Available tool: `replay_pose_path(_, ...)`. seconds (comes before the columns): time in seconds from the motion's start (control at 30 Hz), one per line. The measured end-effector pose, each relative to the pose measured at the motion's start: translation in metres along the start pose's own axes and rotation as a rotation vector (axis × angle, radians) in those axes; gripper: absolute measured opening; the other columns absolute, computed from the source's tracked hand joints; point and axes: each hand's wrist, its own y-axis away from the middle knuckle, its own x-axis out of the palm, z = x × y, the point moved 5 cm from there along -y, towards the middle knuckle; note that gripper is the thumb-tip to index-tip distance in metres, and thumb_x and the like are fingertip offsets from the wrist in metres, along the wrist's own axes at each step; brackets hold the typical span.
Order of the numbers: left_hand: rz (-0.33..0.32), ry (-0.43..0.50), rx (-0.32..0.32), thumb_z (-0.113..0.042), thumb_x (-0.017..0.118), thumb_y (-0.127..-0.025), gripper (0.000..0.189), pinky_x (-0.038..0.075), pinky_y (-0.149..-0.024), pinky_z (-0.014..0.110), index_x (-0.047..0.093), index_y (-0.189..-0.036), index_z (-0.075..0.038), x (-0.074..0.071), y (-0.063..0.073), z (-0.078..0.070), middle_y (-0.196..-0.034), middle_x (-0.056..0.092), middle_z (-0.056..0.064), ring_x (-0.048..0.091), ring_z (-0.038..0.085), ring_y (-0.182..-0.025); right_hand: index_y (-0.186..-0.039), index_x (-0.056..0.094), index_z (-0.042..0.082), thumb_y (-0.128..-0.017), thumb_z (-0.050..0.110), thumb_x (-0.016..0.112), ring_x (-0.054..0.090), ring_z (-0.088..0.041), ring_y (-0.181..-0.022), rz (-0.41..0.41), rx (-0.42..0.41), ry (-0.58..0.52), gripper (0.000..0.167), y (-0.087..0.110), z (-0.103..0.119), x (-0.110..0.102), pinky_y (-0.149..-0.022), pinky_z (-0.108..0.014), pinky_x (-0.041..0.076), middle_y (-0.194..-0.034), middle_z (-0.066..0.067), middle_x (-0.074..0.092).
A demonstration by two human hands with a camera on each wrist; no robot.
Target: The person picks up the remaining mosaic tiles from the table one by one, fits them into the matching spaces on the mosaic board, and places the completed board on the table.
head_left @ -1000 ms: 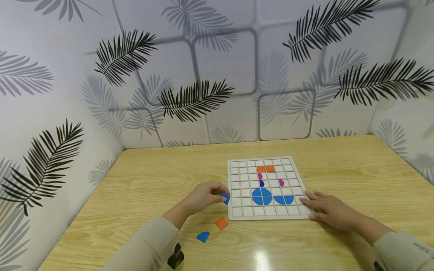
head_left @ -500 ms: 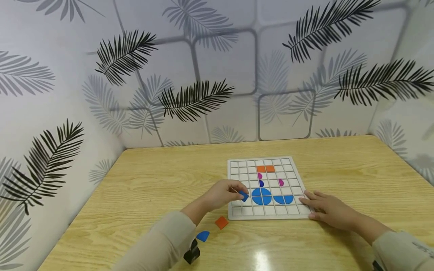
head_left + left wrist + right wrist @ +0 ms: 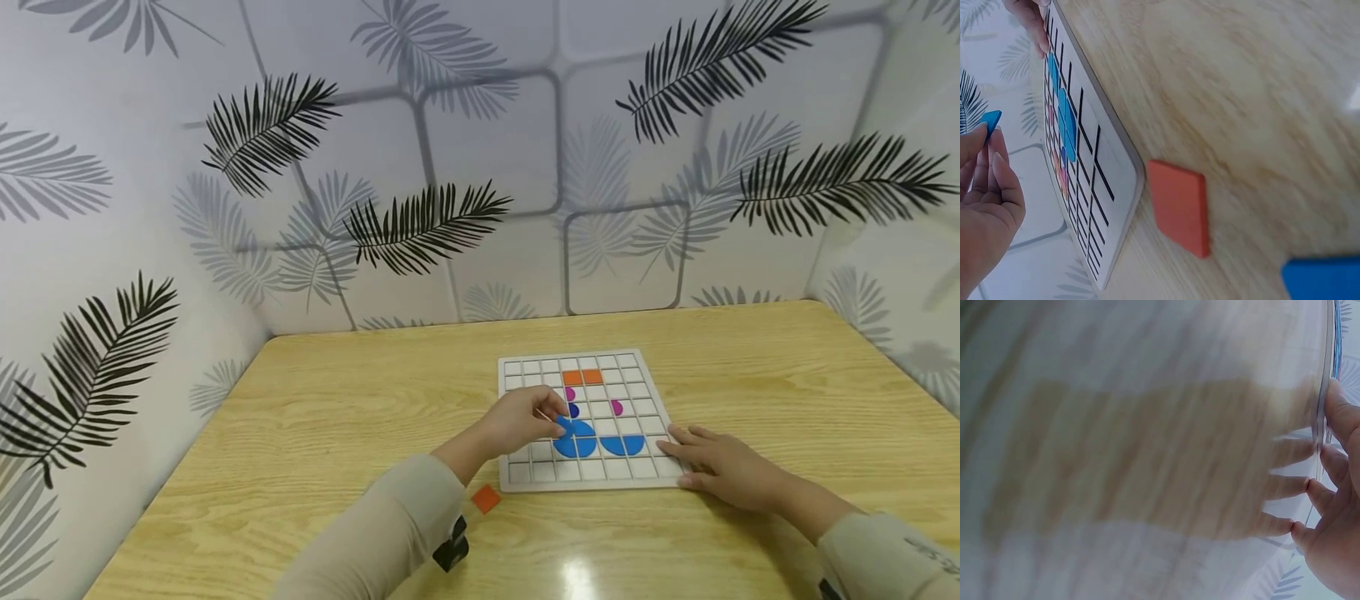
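Observation:
My left hand (image 3: 517, 423) pinches a small flat blue tile (image 3: 990, 119) between thumb and fingers, held above the white grid board (image 3: 630, 375). From the head view, the tile overlaps the blue circle (image 3: 576, 448) made of quarter pieces. Beside that circle lies a blue half circle (image 3: 622, 445). Two orange squares (image 3: 582, 377), a dark blue half disc (image 3: 573, 411) and two magenta half discs (image 3: 617, 407) also sit on the grid. My right hand (image 3: 723, 467) rests at the board's right edge, fingers extended and fingertips on its rim.
A loose orange square tile (image 3: 487, 499) lies on the wooden table (image 3: 360, 392) by the board's near left corner. Another blue tile (image 3: 1325, 279) lies near it in the left wrist view, hidden behind the left sleeve from the head. Leaf-patterned walls (image 3: 495, 250) stand behind the table.
My left hand has carried the blue tile rightward from beside the board's left edge to above the blue circle. The right hand has stayed at the board's edge.

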Motion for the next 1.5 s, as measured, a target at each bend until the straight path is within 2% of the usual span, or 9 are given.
replay_pose_path(0.33,0.043,-0.025,0.007,-0.01,0.062,-0.079,0.011,0.044,-0.062,0.021,0.061,-0.091,-0.012,0.012,-0.015,-0.007,-0.082,0.055,-0.005,0.051,0.009,-0.076,-0.122,0.049,0.004,-0.083,0.034,0.053,0.03,-0.048,-0.113,0.001,-0.016,0.001,0.049,0.0,0.003,0.001,-0.085,-0.059,0.024,-0.126,-0.023,0.038)
replay_pose_path(0.57,0.06,-0.104,0.01,-0.011,0.058,-0.083,0.015,0.042,-0.061,0.021,0.063,-0.097,-0.013,0.015,-0.022,-0.013,-0.084,0.054,-0.008,0.049,0.008,-0.079,-0.122,0.048,0.005,-0.084,0.035,0.052,0.03,-0.047,-0.113,0.013,-0.011,-0.002,0.049,-0.001,0.004,0.001,-0.086,-0.059,0.024,-0.127,-0.023,0.038)
replay_pose_path(0.73,0.059,-0.172,0.014,-0.01,0.055,-0.084,0.017,0.041,-0.061,0.019,0.063,-0.098,-0.016,0.018,-0.026,-0.015,-0.087,0.055,-0.008,0.05,0.008,-0.082,-0.123,0.048,0.005,-0.084,0.034,0.052,0.029,-0.048,-0.113,0.02,-0.006,-0.001,0.049,-0.001,0.005,0.001,-0.085,-0.059,0.024,-0.127,-0.023,0.038)
replay_pose_path(0.9,0.055,-0.198,0.019,-0.009,0.055,-0.085,0.017,0.04,-0.057,0.019,0.063,-0.097,-0.017,0.025,-0.034,-0.016,-0.087,0.055,-0.006,0.05,0.007,-0.079,-0.123,0.048,0.005,-0.084,0.034,0.052,0.03,-0.048,-0.113,0.022,-0.004,0.009,0.049,-0.002,0.005,-0.001,-0.085,-0.06,0.024,-0.127,-0.023,0.037)
replay_pose_path(1.2,0.037,-0.19,0.01,-0.007,0.059,-0.081,0.008,0.04,-0.063,0.017,0.06,-0.087,-0.013,0.038,-0.05,-0.015,-0.083,0.056,-0.007,0.05,0.005,-0.077,-0.122,0.049,0.005,-0.083,0.033,0.053,0.031,-0.048,-0.112,0.004,-0.015,0.008,0.048,-0.001,0.005,-0.003,-0.085,-0.059,0.025,-0.126,-0.023,0.038)
replay_pose_path(1.5,0.044,-0.287,0.034,-0.006,0.059,-0.081,0.011,0.039,-0.067,0.017,0.061,-0.089,-0.013,0.048,-0.058,-0.017,-0.084,0.058,-0.008,0.05,0.003,-0.078,-0.121,0.05,0.004,-0.083,0.031,0.055,0.032,-0.049,-0.111,-0.007,-0.021,0.006,0.047,-0.001,0.005,-0.002,-0.084,-0.058,0.027,-0.125,-0.024,0.039)
